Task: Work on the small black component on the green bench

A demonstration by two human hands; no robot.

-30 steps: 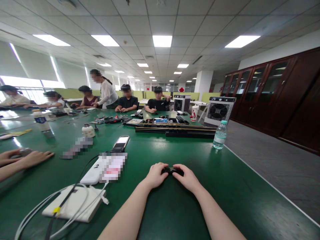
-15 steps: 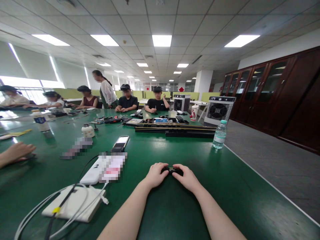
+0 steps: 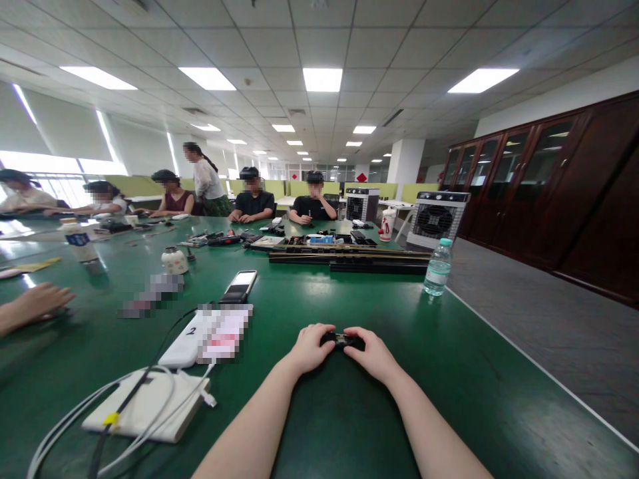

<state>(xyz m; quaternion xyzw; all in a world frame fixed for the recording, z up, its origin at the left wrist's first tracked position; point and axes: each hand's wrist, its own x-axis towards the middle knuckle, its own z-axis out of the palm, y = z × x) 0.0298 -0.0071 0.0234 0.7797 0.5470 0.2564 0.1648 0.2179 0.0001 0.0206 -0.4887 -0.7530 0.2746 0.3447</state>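
A small dark object (image 3: 342, 340) sits low over the green table (image 3: 424, 372), gripped at both ends. My left hand (image 3: 312, 347) is closed on its left end, thumb at the near side and fingers over the far side. On the right end, my right hand (image 3: 372, 352) holds it the same way. A lighter patch shows on the object between the thumbs, but its kind is too small to make out. Both forearms reach in from the bottom edge.
Left of my hands lie a white power bank (image 3: 184, 342), a phone (image 3: 239, 287), a white box (image 3: 144, 406) and looped cables. A water bottle (image 3: 438, 267) stands right. Long black strips (image 3: 349, 258) lie ahead. Another person's hand (image 3: 37, 307) rests at far left; several people sit beyond.
My hands stay on the dark object almost unmoved, and it seems slightly tilted, showing a bit more of its top. A standing person in the background has shifted slightly.
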